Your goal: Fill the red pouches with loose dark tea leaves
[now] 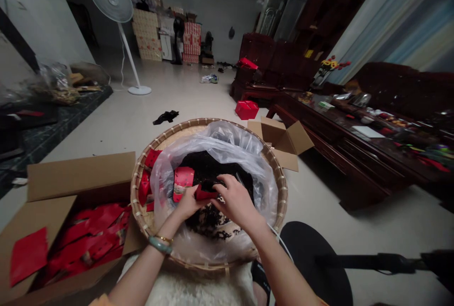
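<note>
Both hands (pixel 213 202) were drawn in close over the middle of a wide woven bamboo basket (pixel 209 120), narrowly closed around a small red packet (pixel 206 193). The left hand (pixel 187 203) cupped the packet from below and to the side, while the fingers (pixel 230 187) of the right hand (pixel 237 203) came over its top edge. Dark material showed at the packet's upper end, though the hands hid its opening.

The packet was held directly above a heap of dark loose leaves (pixel 209 169), which lay inside a clear plastic bag (pixel 216 143) lining the basket. The bag seemed placed to keep the leaves off the weave, and holding the packet over the heap meant that any stray bits would probably drop back into it. Its folded-back sides left the heap open to the hands.

A patterned red packet (pixel 183 183) leaned against the heap just beside the left hand, and more red packets (pixel 149 158) lay between the bag and the basket's rim. To the left, within easy reach, an open cardboard box (pixel 78 176) held a pile of red packets (pixel 88 240).

Another open cardboard box (pixel 280 138) sat just past the basket. Farther off, a red box (pixel 247 109) lay on the floor (pixel 198 98), and a dark wooden tabletop (pixel 312 128) carried assorted small items.
</note>
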A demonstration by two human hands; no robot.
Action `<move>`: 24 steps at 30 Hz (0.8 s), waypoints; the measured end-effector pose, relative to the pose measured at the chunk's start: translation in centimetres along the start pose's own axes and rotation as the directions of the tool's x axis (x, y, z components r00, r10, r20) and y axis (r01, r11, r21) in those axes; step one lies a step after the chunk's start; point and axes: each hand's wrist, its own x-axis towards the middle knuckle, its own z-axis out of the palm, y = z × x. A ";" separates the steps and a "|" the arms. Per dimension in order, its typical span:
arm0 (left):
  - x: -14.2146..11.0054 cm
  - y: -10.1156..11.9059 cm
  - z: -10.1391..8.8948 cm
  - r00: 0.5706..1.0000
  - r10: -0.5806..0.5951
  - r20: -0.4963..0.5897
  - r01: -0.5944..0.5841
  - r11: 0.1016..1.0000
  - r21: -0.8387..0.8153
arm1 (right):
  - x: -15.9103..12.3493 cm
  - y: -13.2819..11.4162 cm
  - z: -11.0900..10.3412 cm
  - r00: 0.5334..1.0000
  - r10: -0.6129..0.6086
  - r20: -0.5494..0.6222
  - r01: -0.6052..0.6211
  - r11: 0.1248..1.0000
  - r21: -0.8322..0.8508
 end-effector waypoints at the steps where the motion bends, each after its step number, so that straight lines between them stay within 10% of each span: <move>1: -0.1 0.1 0.1 1.000 0.005 -0.006 -0.005 1.000 0.013 | 0.1 -0.1 0.0 0.999 0.022 0.042 -0.021 0.999 -0.029; 16: -0.8 0.0 0.4 0.995 0.099 0.003 -0.098 0.979 0.181 | 0.3 -0.8 -0.4 0.964 0.124 0.237 -0.084 0.982 -0.171; 24: -0.8 -0.6 0.8 0.998 0.051 0.041 -0.055 0.994 0.096 | 0.4 -0.5 -0.2 1.000 -0.011 0.010 0.009 0.989 0.145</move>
